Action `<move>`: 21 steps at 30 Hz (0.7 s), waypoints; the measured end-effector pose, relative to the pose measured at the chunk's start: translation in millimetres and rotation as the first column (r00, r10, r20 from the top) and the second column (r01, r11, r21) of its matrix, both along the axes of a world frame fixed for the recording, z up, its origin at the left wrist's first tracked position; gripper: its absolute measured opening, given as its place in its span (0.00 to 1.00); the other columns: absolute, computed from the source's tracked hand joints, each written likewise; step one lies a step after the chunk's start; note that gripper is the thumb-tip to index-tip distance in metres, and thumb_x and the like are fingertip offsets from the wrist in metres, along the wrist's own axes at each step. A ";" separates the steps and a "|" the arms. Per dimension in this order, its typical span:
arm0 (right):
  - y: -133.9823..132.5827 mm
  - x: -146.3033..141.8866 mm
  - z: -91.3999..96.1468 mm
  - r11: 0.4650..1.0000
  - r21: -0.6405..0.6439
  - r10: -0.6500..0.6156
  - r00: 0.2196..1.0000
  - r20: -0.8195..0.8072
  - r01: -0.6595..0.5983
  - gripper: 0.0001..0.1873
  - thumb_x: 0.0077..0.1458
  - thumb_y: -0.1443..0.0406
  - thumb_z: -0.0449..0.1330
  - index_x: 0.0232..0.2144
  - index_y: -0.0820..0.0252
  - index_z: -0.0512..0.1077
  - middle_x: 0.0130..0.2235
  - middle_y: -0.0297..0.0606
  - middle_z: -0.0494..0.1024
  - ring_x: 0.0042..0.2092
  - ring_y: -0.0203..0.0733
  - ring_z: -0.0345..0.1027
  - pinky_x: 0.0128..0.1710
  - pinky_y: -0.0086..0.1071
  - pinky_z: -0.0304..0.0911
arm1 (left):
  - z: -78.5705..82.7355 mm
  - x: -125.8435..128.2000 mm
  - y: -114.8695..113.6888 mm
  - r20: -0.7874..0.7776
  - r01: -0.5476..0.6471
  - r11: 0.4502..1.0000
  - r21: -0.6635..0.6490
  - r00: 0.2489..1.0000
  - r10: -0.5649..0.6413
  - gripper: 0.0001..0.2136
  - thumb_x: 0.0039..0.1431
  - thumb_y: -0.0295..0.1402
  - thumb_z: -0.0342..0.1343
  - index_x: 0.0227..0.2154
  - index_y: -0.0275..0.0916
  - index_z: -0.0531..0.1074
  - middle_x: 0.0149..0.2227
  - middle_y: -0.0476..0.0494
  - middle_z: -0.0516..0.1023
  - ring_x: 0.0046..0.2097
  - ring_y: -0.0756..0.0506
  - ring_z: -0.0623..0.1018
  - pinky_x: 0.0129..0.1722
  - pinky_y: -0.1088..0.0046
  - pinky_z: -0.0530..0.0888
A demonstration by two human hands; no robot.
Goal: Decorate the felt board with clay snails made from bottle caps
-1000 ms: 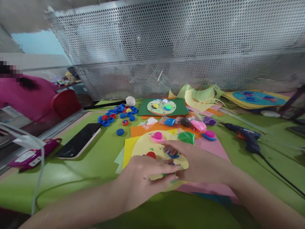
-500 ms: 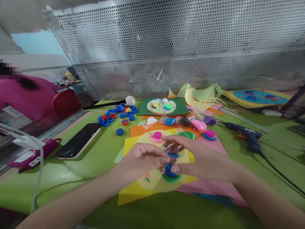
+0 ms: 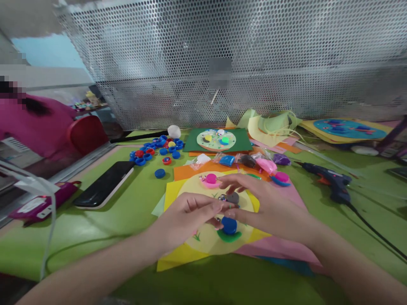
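My left hand is closed in a pinch above a cream paper circle; a tiny greenish bit shows at its fingertips, too small to name. My right hand meets those fingertips with its thumb, while its other fingers curve apart from the thumb. Below them on the circle sit a blue bottle cap over a green clay crescent, and a grey round piece partly hidden by the hands. A pink cap lies near the circle's upper edge. Yellow paper is underneath.
Clay packets line the back of the papers. Loose bottle caps and a phone lie left. A glue gun with its cord is right. Behind stand a decorated disc and a perforated metal panel. A person in pink sits left.
The fingertips have shifted slightly up off the blue cap, uncovering more of it. My right thumb has come against the left fingertips. The view has moved a little.
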State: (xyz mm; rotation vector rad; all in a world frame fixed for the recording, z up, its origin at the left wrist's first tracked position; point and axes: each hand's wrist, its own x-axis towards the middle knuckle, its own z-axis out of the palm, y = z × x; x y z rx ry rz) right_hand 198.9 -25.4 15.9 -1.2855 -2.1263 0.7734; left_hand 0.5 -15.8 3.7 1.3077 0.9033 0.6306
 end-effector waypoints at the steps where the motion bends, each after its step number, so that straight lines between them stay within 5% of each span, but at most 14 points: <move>1: -0.1 0.2 0.1 1.000 0.000 -0.002 1.000 0.001 0.002 0.24 0.52 0.50 0.57 0.49 0.49 0.64 0.50 0.36 0.71 0.46 0.42 0.67 0.41 0.37 0.67 | -0.5 1.2 0.0 0.058 0.008 0.999 -0.041 0.998 -0.006 0.12 0.53 0.41 0.59 0.34 0.39 0.79 0.35 0.44 0.81 0.34 0.47 0.79 0.38 0.70 0.74; 6: 0.1 0.1 -0.3 1.000 -0.031 0.002 1.000 -0.018 -0.003 0.24 0.52 0.51 0.57 0.50 0.48 0.63 0.51 0.34 0.70 0.46 0.40 0.67 0.43 0.37 0.67 | 0.8 8.6 -0.1 0.286 0.060 0.978 -0.201 0.958 0.000 0.09 0.49 0.39 0.63 0.26 0.38 0.79 0.33 0.42 0.81 0.36 0.47 0.79 0.34 0.73 0.75; 10: -0.9 -3.8 -2.1 0.997 -0.077 0.028 0.999 -0.043 -0.031 0.28 0.50 0.54 0.59 0.53 0.50 0.61 0.50 0.36 0.70 0.45 0.40 0.67 0.42 0.36 0.67 | 4.4 9.3 -4.4 0.095 0.090 0.995 0.052 0.991 -0.095 0.13 0.55 0.43 0.56 0.29 0.38 0.78 0.31 0.45 0.80 0.33 0.49 0.77 0.37 0.73 0.74; 13: -3.0 -8.9 -4.3 0.995 -0.096 0.023 0.999 -0.041 -0.027 0.32 0.46 0.56 0.62 0.54 0.49 0.60 0.50 0.36 0.69 0.44 0.40 0.66 0.39 0.34 0.67 | 4.3 7.8 -9.9 -0.089 0.167 0.950 0.263 0.985 -0.149 0.18 0.59 0.45 0.49 0.28 0.38 0.77 0.28 0.47 0.79 0.33 0.48 0.77 0.36 0.72 0.73; 18: -3.4 -7.9 -5.1 0.996 -0.088 0.011 1.000 0.002 -0.011 0.33 0.44 0.57 0.63 0.53 0.48 0.60 0.51 0.35 0.69 0.45 0.41 0.66 0.39 0.34 0.66 | 3.2 5.0 -12.2 -0.258 0.231 0.916 0.328 0.955 -0.148 0.25 0.61 0.50 0.41 0.29 0.37 0.77 0.29 0.45 0.78 0.34 0.46 0.76 0.33 0.73 0.73; 21: -0.2 -1.3 -2.4 0.993 -0.105 -0.042 0.999 0.031 0.045 0.34 0.42 0.54 0.64 0.53 0.46 0.60 0.51 0.33 0.69 0.45 0.42 0.66 0.40 0.35 0.66 | 8.5 2.7 -9.4 -0.281 0.221 0.919 0.328 0.951 -0.129 0.26 0.63 0.49 0.37 0.37 0.37 0.76 0.37 0.43 0.78 0.42 0.44 0.75 0.42 0.70 0.71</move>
